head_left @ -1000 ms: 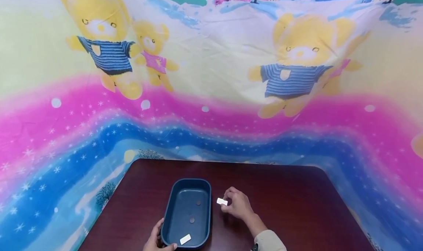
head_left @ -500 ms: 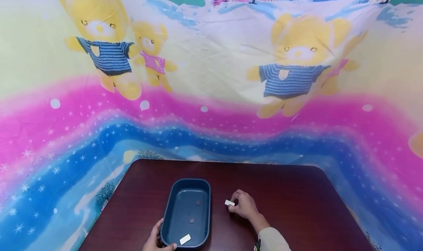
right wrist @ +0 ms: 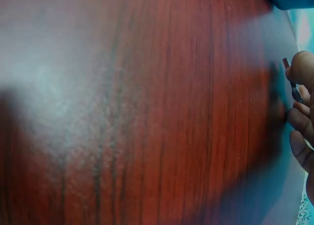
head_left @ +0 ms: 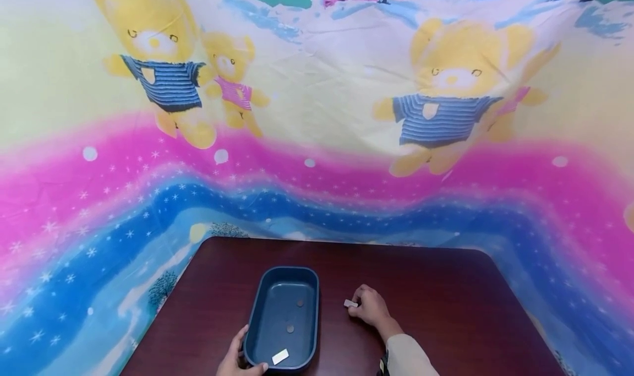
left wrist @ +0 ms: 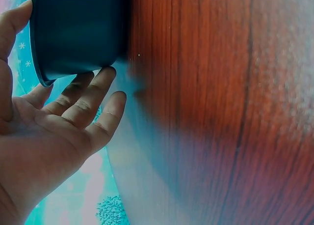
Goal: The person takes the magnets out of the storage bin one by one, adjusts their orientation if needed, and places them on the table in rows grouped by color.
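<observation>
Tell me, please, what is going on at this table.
A person's left hand holds the near left corner of a blue tray. Their right hand pinches a small pale piece to the right of it. Inside the tray lie a white rectangular piece and two small round pieces.

And the head view's bottom edge clips the left hand, the right hand covers one end of its white piece, the left wrist view crops the tray, and those two discs are too tiny to identify!
</observation>
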A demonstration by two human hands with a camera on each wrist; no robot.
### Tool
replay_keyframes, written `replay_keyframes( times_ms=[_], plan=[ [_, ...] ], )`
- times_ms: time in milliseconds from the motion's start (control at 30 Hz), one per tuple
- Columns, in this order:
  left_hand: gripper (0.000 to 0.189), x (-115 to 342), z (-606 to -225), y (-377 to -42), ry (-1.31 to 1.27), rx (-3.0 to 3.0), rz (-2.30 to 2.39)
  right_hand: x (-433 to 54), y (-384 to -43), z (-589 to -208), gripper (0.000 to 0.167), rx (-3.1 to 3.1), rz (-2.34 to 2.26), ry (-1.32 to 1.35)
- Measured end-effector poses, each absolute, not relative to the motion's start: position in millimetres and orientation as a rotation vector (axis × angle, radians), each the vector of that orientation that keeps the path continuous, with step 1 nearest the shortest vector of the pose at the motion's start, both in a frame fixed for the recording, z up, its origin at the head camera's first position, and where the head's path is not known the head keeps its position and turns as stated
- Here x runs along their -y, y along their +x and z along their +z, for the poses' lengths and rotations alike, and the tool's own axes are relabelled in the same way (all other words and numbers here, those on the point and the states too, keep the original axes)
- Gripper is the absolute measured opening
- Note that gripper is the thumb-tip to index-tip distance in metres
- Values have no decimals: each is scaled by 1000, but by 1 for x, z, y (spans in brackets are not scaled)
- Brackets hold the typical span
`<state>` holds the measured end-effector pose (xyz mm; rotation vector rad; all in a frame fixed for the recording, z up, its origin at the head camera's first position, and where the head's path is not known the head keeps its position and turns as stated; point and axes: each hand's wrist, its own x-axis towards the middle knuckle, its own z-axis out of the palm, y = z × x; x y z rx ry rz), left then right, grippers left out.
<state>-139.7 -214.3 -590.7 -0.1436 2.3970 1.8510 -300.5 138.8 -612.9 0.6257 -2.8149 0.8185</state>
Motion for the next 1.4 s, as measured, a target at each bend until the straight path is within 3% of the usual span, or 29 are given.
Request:
replay_keyframes(
  times_ms=[833, 1400],
  plan=[
    [98, 217, -595, -140, -174, -2349, 1873, -133, -300, -625, 14, 2753, 925, 462],
    [98, 213, -592, -140, -154, -2318, 1894, -139, -301, -625, 15, 2721, 1012, 525]
  ],
)
